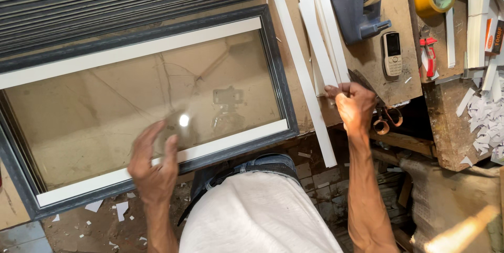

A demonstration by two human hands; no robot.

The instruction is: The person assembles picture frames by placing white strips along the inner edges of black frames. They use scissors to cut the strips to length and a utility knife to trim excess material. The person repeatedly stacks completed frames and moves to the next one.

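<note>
Two hands at work: left hand (153, 165) spread flat on one glass pane (142, 106) inside one dark frame (277, 74); right hand (355, 105) pinching one white strip (315, 38) near table (367, 59) front edge. One phone (391, 52), two tape rolls (429, 1) beyond.
</note>
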